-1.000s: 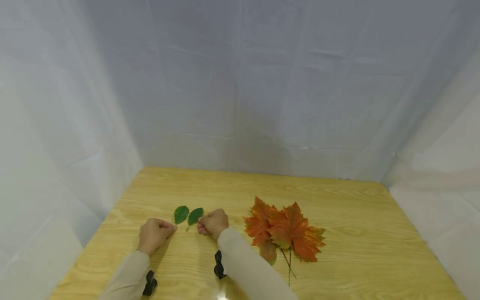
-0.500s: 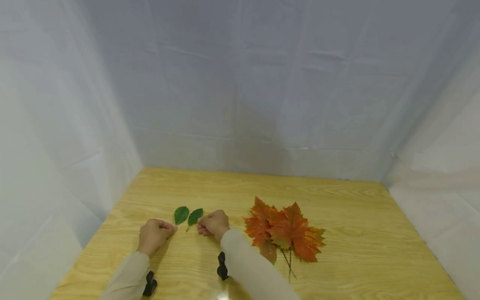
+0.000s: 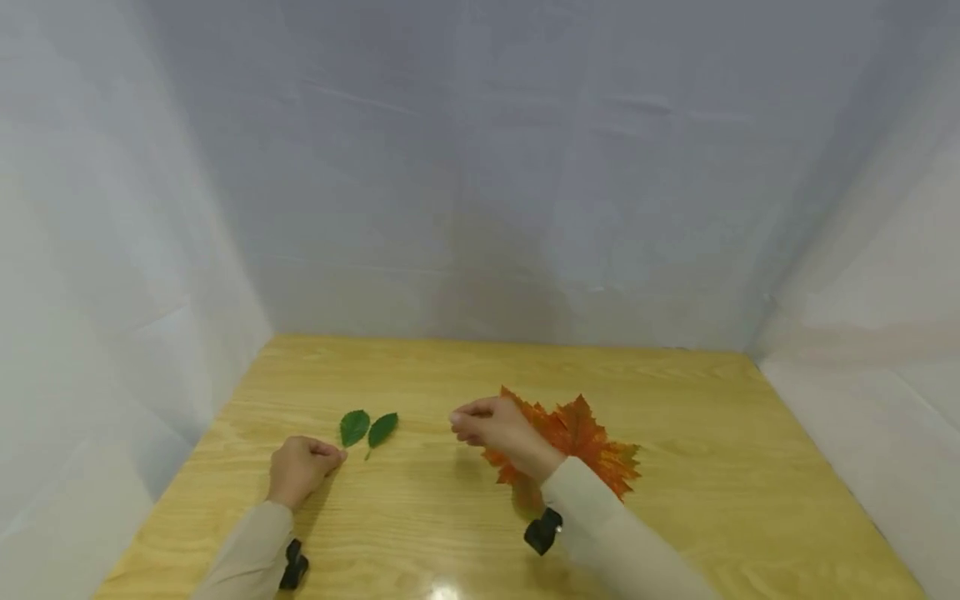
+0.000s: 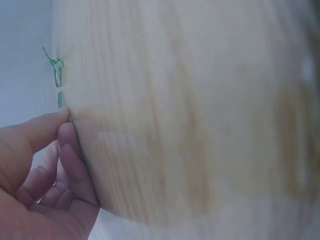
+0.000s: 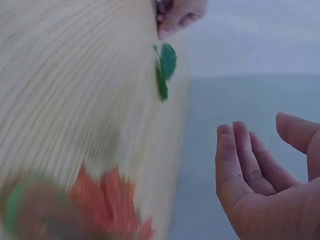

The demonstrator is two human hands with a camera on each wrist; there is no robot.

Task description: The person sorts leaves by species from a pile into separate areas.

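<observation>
My left hand (image 3: pixel 302 471) stays low over the table's left side, thumb and forefinger pinching the stem end of one green leaf (image 3: pixel 354 427). A second green leaf (image 3: pixel 383 430), with a short stem, lies just right of the first, and no hand touches it. In the left wrist view the pinching fingertips (image 4: pixel 64 116) meet at the table surface. My right hand (image 3: pixel 504 429) hovers before the orange-red maple leaves (image 3: pixel 583 435) and hides part of them. Its fingers (image 5: pixel 245 165) are loosely bent, thumb apart, with nothing held, in the right wrist view.
The wooden table (image 3: pixel 420 533) ends at a white sheet (image 3: pixel 510 208) behind, with more sheeting at both sides. The maple leaves lie right of centre, under the right forearm and sleeve (image 3: pixel 615 533).
My right hand has let go of the right green leaf and moved right, in front of the maple leaves. The left hand keeps its pinch on the other leaf's stem.
</observation>
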